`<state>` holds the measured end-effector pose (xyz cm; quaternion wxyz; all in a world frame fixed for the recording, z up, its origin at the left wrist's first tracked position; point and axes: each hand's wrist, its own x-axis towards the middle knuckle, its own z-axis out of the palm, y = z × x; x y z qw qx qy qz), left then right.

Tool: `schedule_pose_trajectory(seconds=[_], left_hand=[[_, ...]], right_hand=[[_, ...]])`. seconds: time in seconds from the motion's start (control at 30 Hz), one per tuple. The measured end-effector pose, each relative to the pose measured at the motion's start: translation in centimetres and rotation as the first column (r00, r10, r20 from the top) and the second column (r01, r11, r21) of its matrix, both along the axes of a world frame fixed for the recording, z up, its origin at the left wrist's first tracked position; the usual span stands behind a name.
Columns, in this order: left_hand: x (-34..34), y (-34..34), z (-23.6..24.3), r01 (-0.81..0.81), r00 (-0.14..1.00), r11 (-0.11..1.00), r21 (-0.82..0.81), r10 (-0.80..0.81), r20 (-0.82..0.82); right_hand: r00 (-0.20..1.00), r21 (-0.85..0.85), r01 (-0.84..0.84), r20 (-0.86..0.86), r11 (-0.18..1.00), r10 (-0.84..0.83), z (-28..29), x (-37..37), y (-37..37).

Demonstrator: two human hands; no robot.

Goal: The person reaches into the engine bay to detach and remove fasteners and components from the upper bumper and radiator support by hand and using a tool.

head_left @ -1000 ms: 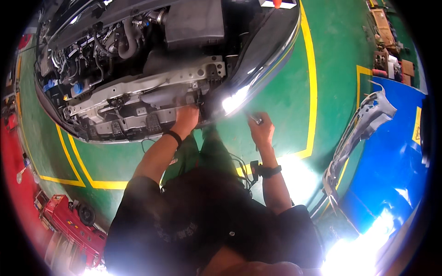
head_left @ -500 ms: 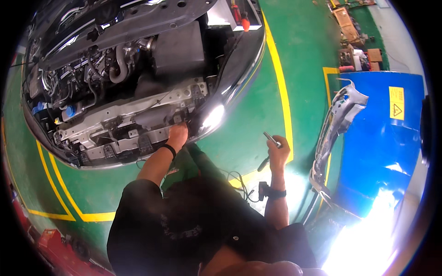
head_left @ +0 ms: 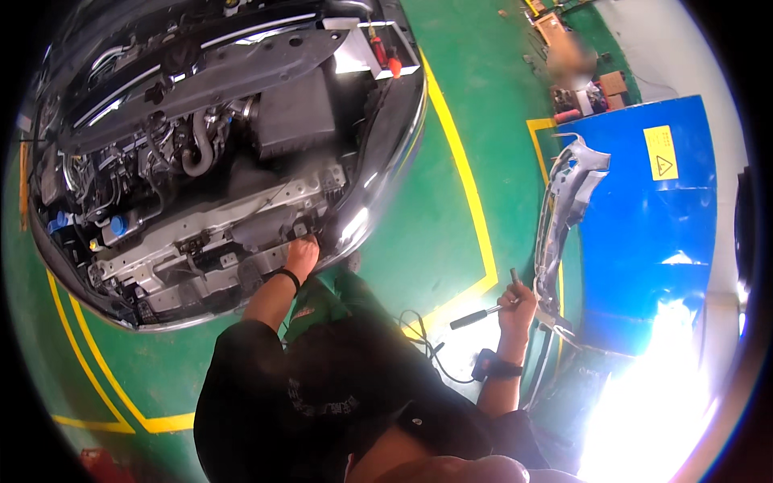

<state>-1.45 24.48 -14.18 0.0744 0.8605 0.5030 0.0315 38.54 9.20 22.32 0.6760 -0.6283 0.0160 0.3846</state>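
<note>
My right hand (head_left: 518, 307) is closed around a ratchet wrench, held out to the right of the car. Its dark handle (head_left: 470, 319) points left, and a metal end (head_left: 514, 276) sticks up above the fingers. At the car's open front, my left hand (head_left: 302, 258) is curled with its fingertips at the right end of the grey metal front panel (head_left: 278, 259). Whatever those fingers hold, if anything, is hidden. Behind the panel lies the engine bay (head_left: 193, 153) of the dark car, with a black box (head_left: 296, 117) at its right.
A white tray (head_left: 409, 58) with a red-handled tool (head_left: 378, 50) rests on the right fender. To my right, a detached bumper (head_left: 568, 189) stands against a blue panel (head_left: 644, 233). A cable (head_left: 427, 338) lies on the green floor (head_left: 419, 209); boxes (head_left: 612, 83) sit far right.
My right hand has moved right and slightly down, and the ratchet's handle has swung up to point left. The view has shifted; my left hand stays at the front panel.
</note>
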Motion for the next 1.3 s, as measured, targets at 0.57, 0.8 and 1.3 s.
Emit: schedule_pose_trajectory(seconds=[0.57, 0.8, 1.3], left_hand=[[0.5, 0.0, 0.3, -0.039, 0.999, 0.999, -0.035, 0.038, -0.014], [-0.1, 0.7, 3.2, -0.022, 0.997, 0.962, -0.271, 0.001, -0.076], [-0.1, 1.3, 2.6, 0.056, 0.971, 0.944, -0.326, -0.127, -0.202]], right_hand=[[0.977, 0.16, 0.213, -0.038, 0.964, -0.209, 3.7, 6.2, -6.9], [0.977, 0.139, 0.207, -0.076, 0.968, -0.198, 2.2, 6.6, -7.7], [0.971, 0.104, 0.212, -0.133, 0.972, -0.197, -0.6, 7.3, -8.6]])
